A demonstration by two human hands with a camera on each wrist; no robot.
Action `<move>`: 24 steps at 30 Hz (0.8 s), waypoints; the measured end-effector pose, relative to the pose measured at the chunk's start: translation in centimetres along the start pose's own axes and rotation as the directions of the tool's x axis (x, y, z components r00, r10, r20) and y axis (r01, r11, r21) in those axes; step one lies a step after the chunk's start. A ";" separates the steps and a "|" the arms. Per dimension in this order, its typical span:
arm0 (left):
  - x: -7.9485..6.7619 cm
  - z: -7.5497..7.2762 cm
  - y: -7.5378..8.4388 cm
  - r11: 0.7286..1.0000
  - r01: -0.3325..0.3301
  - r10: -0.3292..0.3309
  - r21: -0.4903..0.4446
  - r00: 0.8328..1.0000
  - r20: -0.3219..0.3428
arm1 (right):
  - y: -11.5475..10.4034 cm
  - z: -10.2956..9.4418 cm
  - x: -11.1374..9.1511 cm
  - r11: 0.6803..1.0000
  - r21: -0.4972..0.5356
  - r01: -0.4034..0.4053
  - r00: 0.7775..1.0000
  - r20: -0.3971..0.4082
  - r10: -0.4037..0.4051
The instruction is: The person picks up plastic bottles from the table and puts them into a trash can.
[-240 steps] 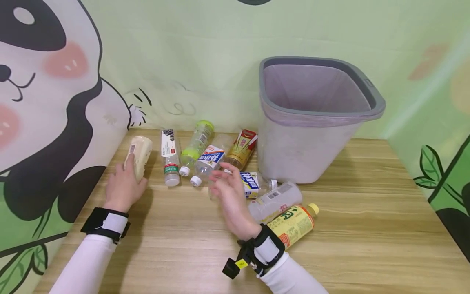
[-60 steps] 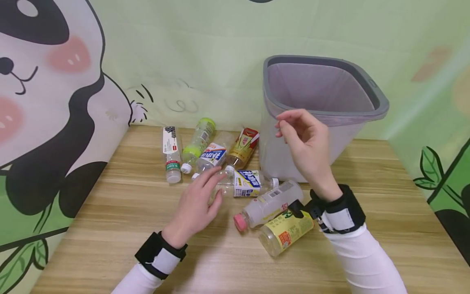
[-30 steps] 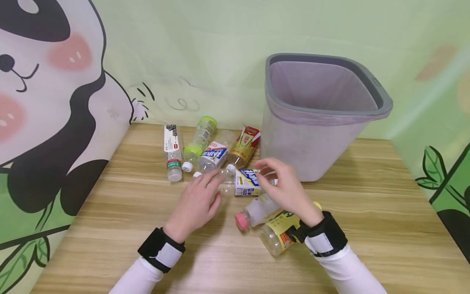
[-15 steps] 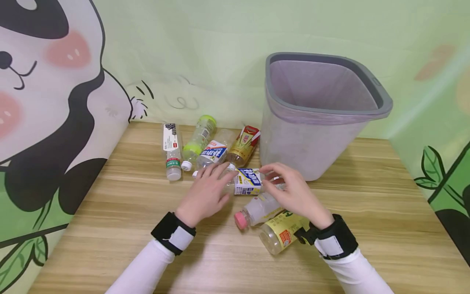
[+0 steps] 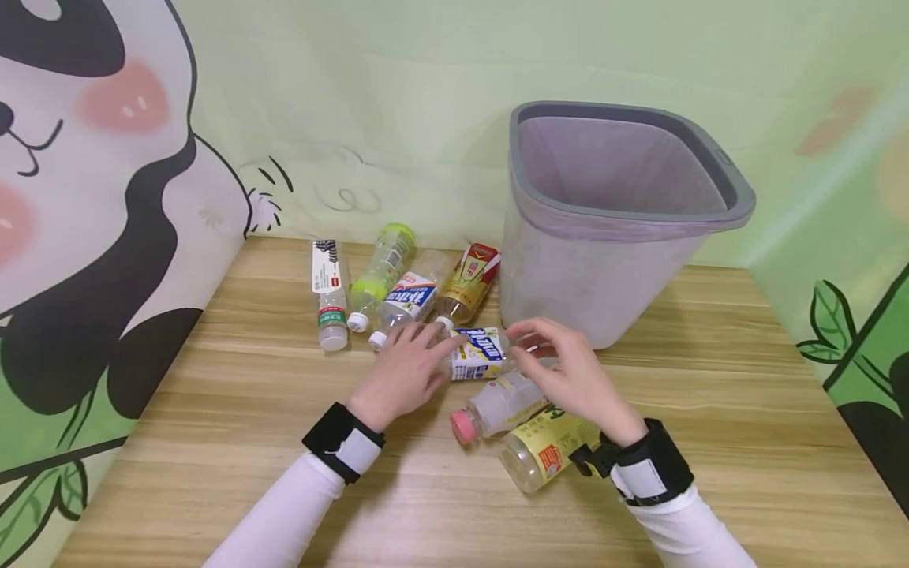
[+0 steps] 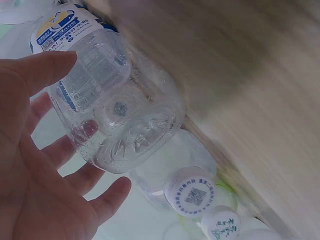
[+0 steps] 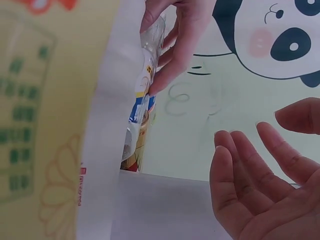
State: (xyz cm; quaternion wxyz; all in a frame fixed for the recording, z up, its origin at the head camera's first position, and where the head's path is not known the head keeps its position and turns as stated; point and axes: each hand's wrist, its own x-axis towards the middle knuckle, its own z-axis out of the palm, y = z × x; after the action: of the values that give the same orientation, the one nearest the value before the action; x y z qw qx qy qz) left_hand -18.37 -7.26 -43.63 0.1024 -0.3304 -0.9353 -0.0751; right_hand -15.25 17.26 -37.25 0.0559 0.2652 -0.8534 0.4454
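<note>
Left hand point(image 5: 401, 369) has moved right, fingers point(image 6: 112, 197) round a clear bottle point(image 5: 479, 355); right fingers point(image 7: 226, 185) loose, empty (right-wrist view only).

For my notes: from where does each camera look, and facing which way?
Head: worn there, forward and down at the bin; left hand, right hand visible.
Left wrist: worn there, toward a clear bottle; left hand visible.
Right wrist: worn there, toward the panda print; both hands visible.
Head and right wrist share that print.

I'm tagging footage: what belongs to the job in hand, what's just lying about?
Likely part of it:
clear plastic bottle, white-blue-yellow label
perhaps grey-rimmed white plastic bin

Lying about, among others:
frosted plastic bottle, pink cap
clear plastic bottle, yellow label
</note>
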 end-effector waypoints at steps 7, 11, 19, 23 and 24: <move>-1.4 -0.3 -0.2 1.000 0.012 -0.012 -0.027 1.000 -0.012 | 0.0 -0.1 -0.1 1.000 -0.003 -0.009 1.000 -0.002 0.009; -2.3 -0.6 -0.4 0.999 0.027 -0.027 -0.042 1.000 -0.008 | 0.2 -0.1 -0.1 1.000 -0.001 -0.008 1.000 -0.005 0.008; -3.4 -0.7 -0.8 0.993 0.060 -0.060 -0.103 0.998 0.005 | 0.2 -0.1 -0.2 1.000 0.015 -0.006 1.000 -0.008 0.006; -3.9 -0.7 -0.7 0.992 0.060 -0.059 -0.113 0.998 0.010 | 0.2 0.1 -0.2 1.000 0.021 -0.004 1.000 -0.012 0.004; -4.1 -0.8 -0.7 0.991 0.061 -0.060 -0.117 0.998 0.012 | 0.1 0.1 -0.2 1.000 0.026 -0.003 1.000 -0.015 0.004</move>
State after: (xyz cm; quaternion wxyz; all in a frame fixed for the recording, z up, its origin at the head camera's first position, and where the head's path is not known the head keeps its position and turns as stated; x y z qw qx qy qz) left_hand -15.60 -10.39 -43.88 0.0768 -0.3075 -0.9393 -0.1315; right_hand -15.15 17.33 -37.48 0.0581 0.2611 -0.8474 0.4586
